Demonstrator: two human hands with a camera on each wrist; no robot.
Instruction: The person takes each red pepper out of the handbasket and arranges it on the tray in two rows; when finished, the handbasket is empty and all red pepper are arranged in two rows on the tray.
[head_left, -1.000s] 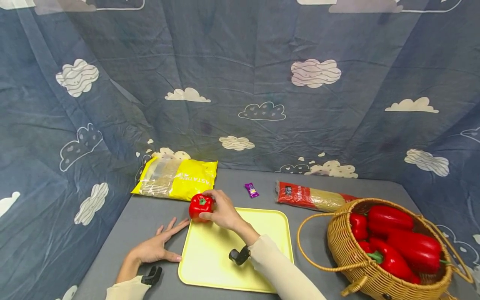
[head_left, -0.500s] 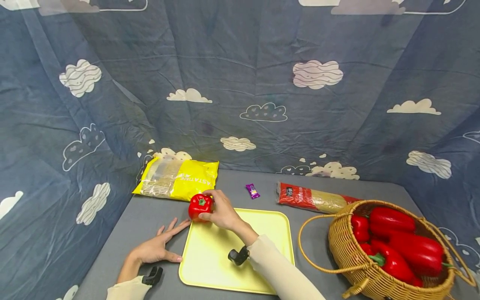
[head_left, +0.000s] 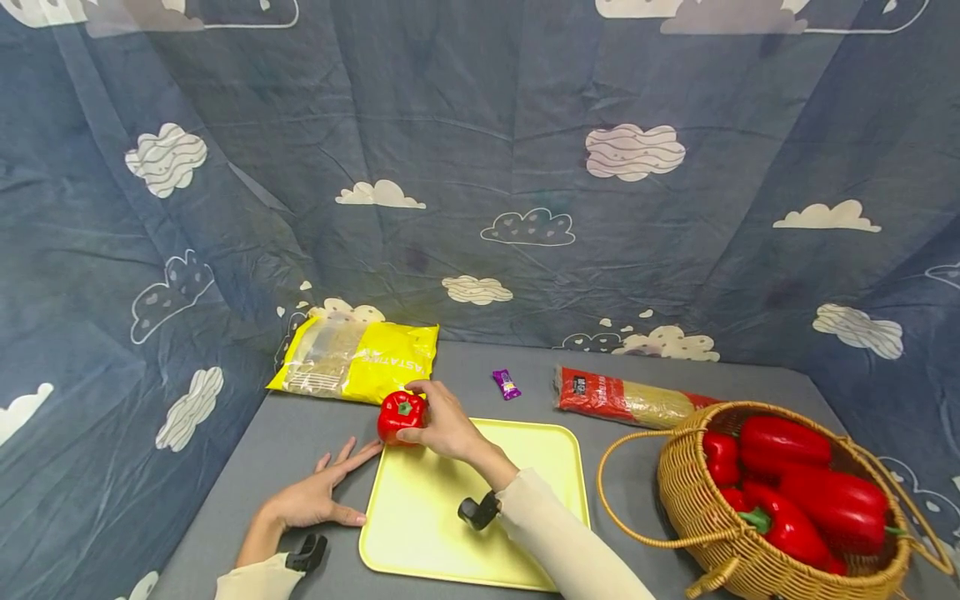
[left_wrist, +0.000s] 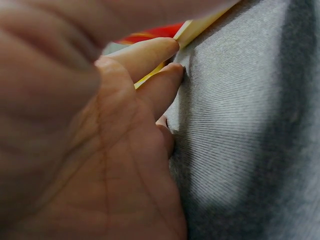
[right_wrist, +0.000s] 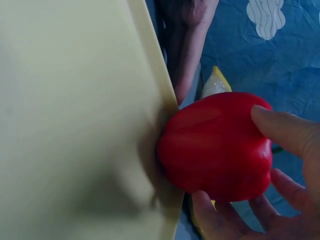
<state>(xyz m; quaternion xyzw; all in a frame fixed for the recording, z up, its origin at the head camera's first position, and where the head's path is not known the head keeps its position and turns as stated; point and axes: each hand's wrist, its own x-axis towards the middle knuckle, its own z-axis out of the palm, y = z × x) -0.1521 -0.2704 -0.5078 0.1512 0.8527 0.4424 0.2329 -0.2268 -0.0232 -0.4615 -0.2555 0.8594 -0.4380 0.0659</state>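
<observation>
A red bell pepper (head_left: 401, 417) with a green stem stands upright at the far left corner of the yellow tray (head_left: 480, 517). My right hand (head_left: 444, 423) grips it from the right; in the right wrist view the thumb and fingers (right_wrist: 212, 220) wrap its upper part, and its lower end meets the tray. My left hand (head_left: 311, 493) lies on the table with straight, spread fingers. Its thumb and index fingertip touch the tray's left edge. The left wrist view shows the palm (left_wrist: 120, 165) close up, beside the grey tabletop.
Behind the pepper lies a yellow pasta bag (head_left: 356, 358). A small purple wrapped sweet (head_left: 506, 384) sits at the back middle, and a red spaghetti pack (head_left: 630, 398) right of it. A wicker basket (head_left: 690, 483) holding several red peppers stands at the right, its handle reaching toward the tray.
The head view has shifted slightly. Both hands, the bell pepper and the tray keep their places relative to one another.
</observation>
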